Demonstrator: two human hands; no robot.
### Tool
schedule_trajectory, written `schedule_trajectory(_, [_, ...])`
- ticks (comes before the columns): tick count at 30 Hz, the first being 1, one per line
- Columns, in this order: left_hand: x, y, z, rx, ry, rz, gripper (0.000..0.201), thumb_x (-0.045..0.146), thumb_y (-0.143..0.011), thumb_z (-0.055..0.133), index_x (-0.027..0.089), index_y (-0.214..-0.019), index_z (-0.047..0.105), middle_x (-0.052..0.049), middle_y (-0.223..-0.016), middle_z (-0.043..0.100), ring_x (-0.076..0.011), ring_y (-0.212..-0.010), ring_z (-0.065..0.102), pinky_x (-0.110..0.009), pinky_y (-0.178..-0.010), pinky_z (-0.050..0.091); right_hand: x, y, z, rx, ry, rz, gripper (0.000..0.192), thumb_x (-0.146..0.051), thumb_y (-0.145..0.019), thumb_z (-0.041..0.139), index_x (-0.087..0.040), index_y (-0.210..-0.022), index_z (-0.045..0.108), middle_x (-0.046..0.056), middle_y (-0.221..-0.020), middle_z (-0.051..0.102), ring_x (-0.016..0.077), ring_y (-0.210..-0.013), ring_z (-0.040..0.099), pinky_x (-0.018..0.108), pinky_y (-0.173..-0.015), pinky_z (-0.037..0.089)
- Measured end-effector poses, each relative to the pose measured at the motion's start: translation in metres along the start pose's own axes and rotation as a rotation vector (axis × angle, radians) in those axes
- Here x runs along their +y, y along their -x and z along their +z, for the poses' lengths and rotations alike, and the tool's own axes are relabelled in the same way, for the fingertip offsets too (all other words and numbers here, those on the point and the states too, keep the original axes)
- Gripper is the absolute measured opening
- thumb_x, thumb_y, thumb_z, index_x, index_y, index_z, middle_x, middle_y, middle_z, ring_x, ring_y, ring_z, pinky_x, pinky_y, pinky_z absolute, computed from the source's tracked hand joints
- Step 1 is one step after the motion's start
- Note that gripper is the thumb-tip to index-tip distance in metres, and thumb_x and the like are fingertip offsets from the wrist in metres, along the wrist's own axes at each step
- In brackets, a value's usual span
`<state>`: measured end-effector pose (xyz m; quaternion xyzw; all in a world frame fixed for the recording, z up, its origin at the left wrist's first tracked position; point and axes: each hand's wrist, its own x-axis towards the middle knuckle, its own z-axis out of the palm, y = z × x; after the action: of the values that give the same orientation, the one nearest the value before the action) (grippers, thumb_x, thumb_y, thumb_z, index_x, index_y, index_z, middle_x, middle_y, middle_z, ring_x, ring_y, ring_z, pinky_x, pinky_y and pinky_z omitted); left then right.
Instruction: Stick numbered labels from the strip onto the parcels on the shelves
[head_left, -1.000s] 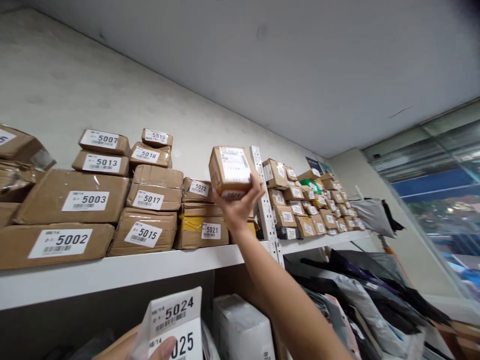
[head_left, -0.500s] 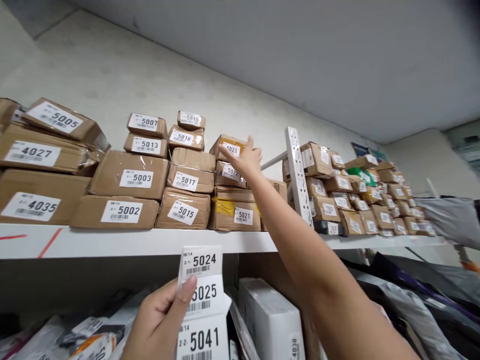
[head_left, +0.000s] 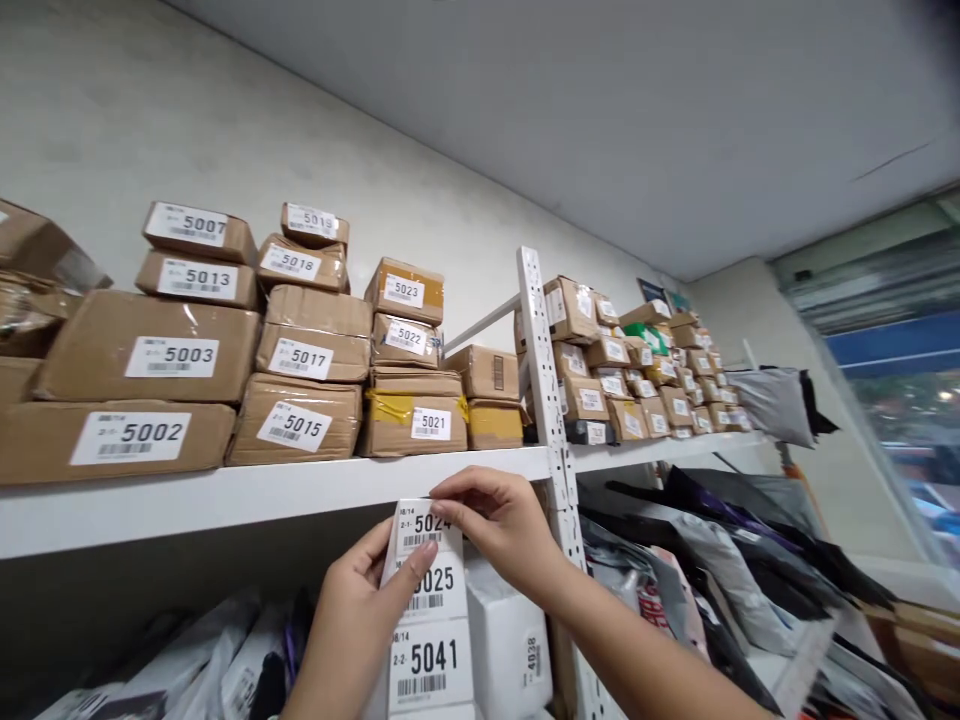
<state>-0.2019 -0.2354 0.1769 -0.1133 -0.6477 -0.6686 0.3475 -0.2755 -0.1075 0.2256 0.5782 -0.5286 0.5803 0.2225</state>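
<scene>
A strip of white printed labels (head_left: 433, 657) hangs in front of the shelf, showing 5024, 5025 and 5041. My left hand (head_left: 367, 595) is closed on the strip, its thumb across the front beside 5025. My right hand (head_left: 499, 515) pinches the top right corner of the strip at the 5024 label, thumb and forefinger together. Above the hands, brown cardboard boxes stand stacked on the shelf: a box labelled 5023 (head_left: 420, 298) lies on one labelled 5022 (head_left: 390, 352), with a box labelled 5021 (head_left: 390, 432) beneath. Two unlabelled boxes (head_left: 487, 375) are stacked to their right.
A white metal shelf (head_left: 300, 505) runs across, with a perforated upright post (head_left: 536, 340) at its right. Further right stand more labelled boxes (head_left: 592, 400). Below are a white package (head_left: 517, 650) marked 4038 and soft bagged parcels (head_left: 720, 560).
My right hand has come down from the 5023 box to the label strip and now pinches its top corner. The view has swung to the right. My left hand still holds the strip.
</scene>
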Motion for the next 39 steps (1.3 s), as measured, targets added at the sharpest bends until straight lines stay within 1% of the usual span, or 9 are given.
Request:
schedule_trajectory(4, [-0.009, -0.002, 0.012, -0.049, -0.244, 0.152, 0.036, 0.054, -0.072, 0.063, 0.019, -0.077, 0.067, -0.001, -0.075, 0.063, -0.0186, -0.074, 0.057, -0.024, -0.065, 0.046, 0.003, 0.014, -0.016, 0.050, 0.015, 0.012, 0.007, -0.029, -0.072, 0.072, -0.023, -0.075, 0.072, 0.002, -0.072, 0.071, 0.0154, -0.066, 0.064, 0.028, -0.061, 0.051])
schedule_trajectory(8, [-0.013, -0.002, 0.024, 0.074, -0.391, 0.235, 0.042, 0.058, -0.076, 0.056, 0.019, -0.062, 0.057, 0.001, -0.062, 0.052, -0.0169, -0.067, 0.052, -0.022, -0.058, 0.042, 0.005, 0.024, -0.021, 0.073, 0.012, 0.056, 0.012, -0.032, -0.071, 0.073, -0.021, -0.074, 0.068, 0.001, -0.067, 0.067, 0.0131, -0.059, 0.057, 0.026, -0.054, 0.045])
schedule_trajectory(11, [-0.015, -0.004, 0.034, 0.138, -0.356, 0.159, 0.045, 0.060, -0.073, 0.057, 0.017, -0.061, 0.056, 0.002, -0.055, 0.049, -0.0138, -0.057, 0.045, -0.021, -0.050, 0.036, 0.010, 0.020, -0.021, 0.107, 0.068, -0.006, 0.009, -0.029, -0.074, 0.070, -0.021, -0.072, 0.067, 0.001, -0.070, 0.066, 0.0137, -0.063, 0.058, 0.027, -0.058, 0.045])
schedule_trajectory(16, [-0.018, 0.000, 0.041, 0.084, -0.283, 0.016, 0.041, 0.056, -0.066, 0.068, 0.015, -0.070, 0.067, -0.002, -0.063, 0.064, -0.0175, -0.061, 0.053, -0.023, -0.053, 0.041, 0.029, -0.022, -0.047, 0.246, 0.143, -0.134, 0.009, -0.029, -0.075, 0.068, -0.021, -0.075, 0.064, 0.002, -0.076, 0.065, 0.0154, -0.070, 0.059, 0.028, -0.064, 0.048])
schedule_trajectory(21, [-0.020, 0.018, 0.037, 0.102, -0.360, 0.132, 0.042, 0.056, -0.072, 0.062, 0.019, -0.053, 0.056, -0.001, -0.060, 0.057, -0.0173, -0.062, 0.052, -0.024, -0.057, 0.041, 0.045, -0.065, -0.082, 0.257, 0.576, -0.095, 0.004, -0.023, -0.082, 0.057, -0.020, -0.080, 0.057, 0.000, -0.069, 0.058, 0.0154, -0.062, 0.054, 0.028, -0.062, 0.046])
schedule_trajectory(28, [-0.018, 0.032, 0.028, 0.120, -0.367, 0.277, 0.039, 0.052, -0.071, 0.065, 0.020, -0.048, 0.059, -0.002, -0.060, 0.059, -0.0184, -0.062, 0.056, -0.023, -0.055, 0.044, 0.039, -0.058, -0.075, 0.394, 1.058, -0.104, 0.026, -0.023, -0.076, 0.067, -0.018, -0.099, 0.057, 0.012, -0.100, 0.054, 0.0246, -0.086, 0.056, 0.036, -0.073, 0.046])
schedule_trajectory(32, [-0.021, 0.024, 0.020, 0.080, -0.327, 0.320, 0.035, 0.050, -0.074, 0.063, 0.020, -0.057, 0.066, -0.002, -0.068, 0.066, -0.0180, -0.064, 0.062, -0.022, -0.056, 0.048, 0.033, -0.048, -0.077, 0.255, 0.758, -0.170, 0.008, -0.023, -0.078, 0.064, -0.019, -0.073, 0.060, 0.007, -0.084, 0.062, 0.0218, -0.087, 0.057, 0.034, -0.075, 0.047])
schedule_trajectory(36, [-0.029, 0.011, 0.013, 0.001, -0.331, 0.326, 0.037, 0.051, -0.079, 0.057, 0.018, -0.068, 0.070, -0.003, -0.074, 0.068, -0.0176, -0.067, 0.062, -0.022, -0.058, 0.049, 0.009, -0.019, -0.064, -0.079, 0.120, 0.024, 0.026, -0.038, -0.078, 0.064, -0.020, -0.097, 0.065, 0.007, -0.095, 0.069, 0.0181, -0.082, 0.063, 0.029, -0.064, 0.049])
schedule_trajectory(39, [-0.032, 0.005, 0.012, -0.028, -0.296, 0.245, 0.041, 0.055, -0.078, 0.057, 0.017, -0.074, 0.071, -0.004, -0.072, 0.067, -0.0178, -0.067, 0.061, -0.022, -0.059, 0.049, -0.003, 0.005, -0.045, -0.189, -0.003, 0.091, 0.023, -0.034, -0.071, 0.072, -0.019, -0.088, 0.069, 0.004, -0.086, 0.070, 0.0155, -0.076, 0.063, 0.028, -0.067, 0.049])
